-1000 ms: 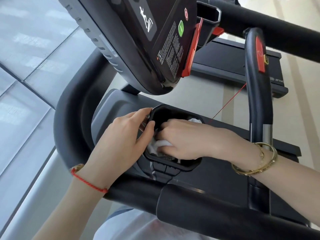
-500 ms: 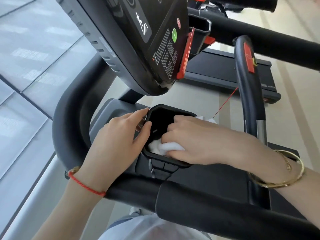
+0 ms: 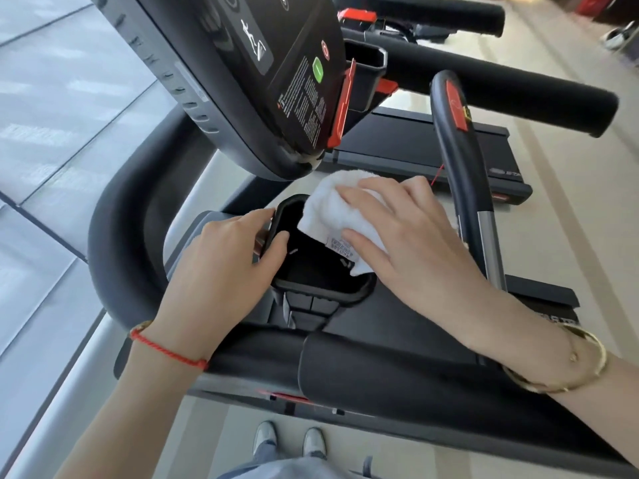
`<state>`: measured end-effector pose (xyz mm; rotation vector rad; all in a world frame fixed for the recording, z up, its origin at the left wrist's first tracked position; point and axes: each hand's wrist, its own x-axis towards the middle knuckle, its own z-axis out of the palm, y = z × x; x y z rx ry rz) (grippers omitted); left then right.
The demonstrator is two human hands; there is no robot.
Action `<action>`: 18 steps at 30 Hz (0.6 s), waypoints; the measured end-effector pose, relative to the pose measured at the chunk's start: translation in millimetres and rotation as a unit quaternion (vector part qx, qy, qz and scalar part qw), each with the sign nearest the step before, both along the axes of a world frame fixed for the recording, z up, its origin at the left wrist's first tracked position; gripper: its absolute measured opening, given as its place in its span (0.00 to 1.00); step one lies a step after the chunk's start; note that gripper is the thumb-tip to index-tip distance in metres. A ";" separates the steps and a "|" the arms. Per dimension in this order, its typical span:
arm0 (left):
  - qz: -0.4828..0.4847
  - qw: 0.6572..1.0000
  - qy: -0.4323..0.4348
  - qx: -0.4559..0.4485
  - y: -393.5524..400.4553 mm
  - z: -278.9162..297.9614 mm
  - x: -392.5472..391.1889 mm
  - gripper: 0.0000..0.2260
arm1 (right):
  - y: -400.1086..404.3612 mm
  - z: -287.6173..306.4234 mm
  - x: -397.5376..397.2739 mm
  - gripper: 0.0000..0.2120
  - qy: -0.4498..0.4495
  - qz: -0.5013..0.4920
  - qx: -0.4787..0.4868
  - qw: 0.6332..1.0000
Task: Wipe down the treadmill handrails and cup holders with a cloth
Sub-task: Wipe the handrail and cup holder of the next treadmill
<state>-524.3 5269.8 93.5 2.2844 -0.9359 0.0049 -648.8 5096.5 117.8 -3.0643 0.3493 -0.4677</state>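
A black cup holder is set in the treadmill's tray below the console. My left hand grips its left rim, thumb inside and fingers outside. My right hand lies flat with straight fingers on a white cloth, pressing it on the holder's far right rim. A printed label on the cloth hangs over the opening. A thick black handrail curves round on the left, and a padded bar crosses near me.
The tilted console overhangs the cup holder closely. An upright grip with a red tab stands just right of my right hand. Another treadmill's deck and handrail lie beyond. My shoes show below.
My right hand has lifted the cloth out of the cup holder's inside and spread flat on it over the far right rim. My left hand keeps its grip on the left rim.
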 end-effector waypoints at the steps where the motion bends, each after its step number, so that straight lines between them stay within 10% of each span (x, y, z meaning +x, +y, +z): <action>1: 0.002 1.000 0.000 -0.005 0.0 -0.6 0.3 0.18 | -4.0 -2.8 5.6 0.22 0.010 0.001 0.001 1.000; 8: -0.005 1.000 -0.009 -0.001 -1.4 -2.5 3.1 0.10 | -17.3 -1.2 75.3 0.15 0.066 0.131 0.045 0.988; 18: -0.002 1.000 -0.023 -0.018 -0.6 -1.9 1.9 0.10 | -45.0 -9.6 39.2 0.16 0.051 0.056 0.135 0.988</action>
